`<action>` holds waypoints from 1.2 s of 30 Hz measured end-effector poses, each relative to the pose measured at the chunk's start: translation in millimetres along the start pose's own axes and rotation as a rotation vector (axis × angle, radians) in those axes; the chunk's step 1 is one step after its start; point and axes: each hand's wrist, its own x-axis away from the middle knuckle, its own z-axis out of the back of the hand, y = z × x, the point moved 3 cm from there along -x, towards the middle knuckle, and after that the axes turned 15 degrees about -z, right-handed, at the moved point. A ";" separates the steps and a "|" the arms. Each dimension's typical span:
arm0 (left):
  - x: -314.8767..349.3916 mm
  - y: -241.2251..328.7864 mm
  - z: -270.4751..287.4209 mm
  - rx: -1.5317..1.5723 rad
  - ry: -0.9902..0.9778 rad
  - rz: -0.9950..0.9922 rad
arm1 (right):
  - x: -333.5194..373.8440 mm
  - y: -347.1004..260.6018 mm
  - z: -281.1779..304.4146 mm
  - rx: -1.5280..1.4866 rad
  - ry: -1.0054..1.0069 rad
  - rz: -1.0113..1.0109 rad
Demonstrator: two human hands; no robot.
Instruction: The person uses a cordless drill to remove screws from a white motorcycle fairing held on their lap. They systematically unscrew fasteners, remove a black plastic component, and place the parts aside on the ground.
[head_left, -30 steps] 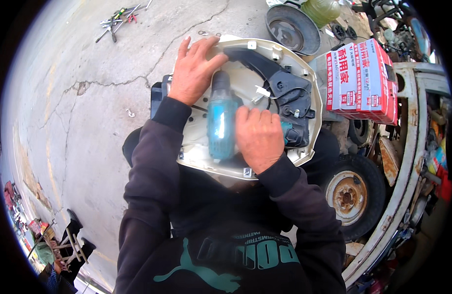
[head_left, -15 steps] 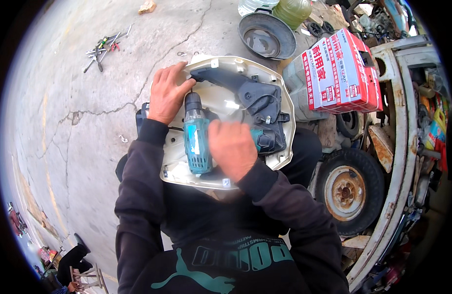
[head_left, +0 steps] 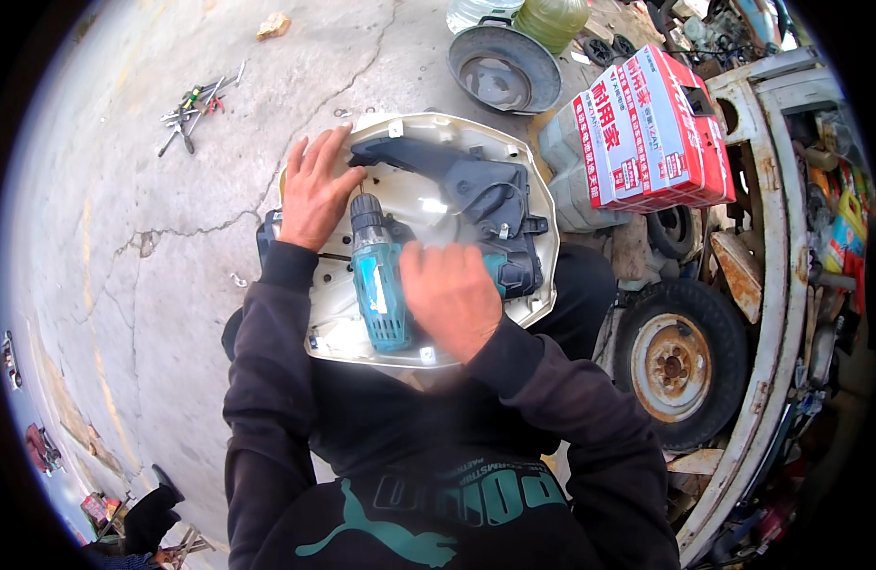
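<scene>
My right hand [head_left: 454, 299] is wrapped round the handle of a teal cordless drill [head_left: 373, 285]. The drill's black chuck points away from me, with a thin bit at its tip near my left thumb. On my lap lies a cream-white plastic panel [head_left: 542, 214], its hollow inner side up. A dark grey plastic part [head_left: 495, 190] sits inside it. My left hand [head_left: 316, 195] rests on the panel's far left edge, fingers spread over the rim and thumb beside the bit. Whether the thumb and fingers pinch anything small cannot be seen.
Several hand tools [head_left: 196, 109] lie on the cracked concrete at the far left. A grey metal basin [head_left: 504, 71] stands beyond the panel. To the right are a red-and-white box [head_left: 647, 133], a rusty-hubbed wheel [head_left: 680, 366] and a white metal frame [head_left: 789, 285]. Another person [head_left: 148, 513] sits at the lower left.
The drill's chuck has dropped slightly toward me, and its bit now shows near my left thumb. The panel and both hands have shifted a little left in view.
</scene>
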 end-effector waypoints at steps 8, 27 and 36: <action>-5.2 10.3 37.3 -0.030 0.018 0.018 | 33.0 42.6 42.4 -0.077 -0.055 -0.047; -18.8 80.4 -70.4 0.608 -0.275 0.114 | 188.9 179.6 8.2 -0.877 0.004 -0.860; -15.3 83.2 -71.2 0.646 -0.229 0.176 | 224.2 176.7 -29.5 -1.280 -0.262 -1.252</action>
